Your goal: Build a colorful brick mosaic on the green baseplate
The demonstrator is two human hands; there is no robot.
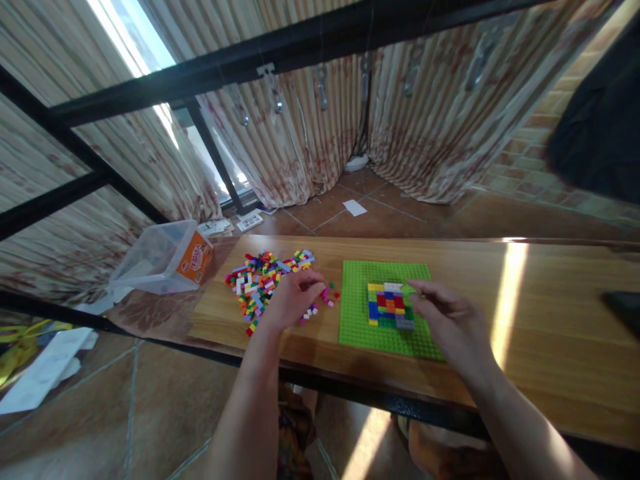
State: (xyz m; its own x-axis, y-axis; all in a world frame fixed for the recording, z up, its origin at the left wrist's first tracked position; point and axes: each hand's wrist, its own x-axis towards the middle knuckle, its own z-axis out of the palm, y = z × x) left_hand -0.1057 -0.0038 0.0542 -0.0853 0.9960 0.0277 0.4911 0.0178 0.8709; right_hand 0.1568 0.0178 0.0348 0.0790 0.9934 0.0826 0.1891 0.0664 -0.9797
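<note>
My right hand (pixel 453 320) pinches a light green toy brick (pixel 409 289) at the right side of a colourful brick build. The build has a red and orange middle (pixel 390 303), with yellow, white, blue, dark green and grey bricks around it. Under it lies a green studded baseplate (pixel 357 330). At the right edge of a heap of loose toy bricks (pixel 257 287), my left hand (pixel 293 300) is held low with thumb and fingers curled together. Whatever those fingertips may hold cannot be made out. Several magenta bricks (pixel 327 297) lie just beside them.
The wooden table (pixel 565 320) carries heap and baseplate, with a dark flat object (pixel 623 310) at its right end. A clear plastic box (pixel 157 257) with an orange label stands beyond its left end. Behind are a black metal bar (pixel 320 43) and curtains (pixel 320 140).
</note>
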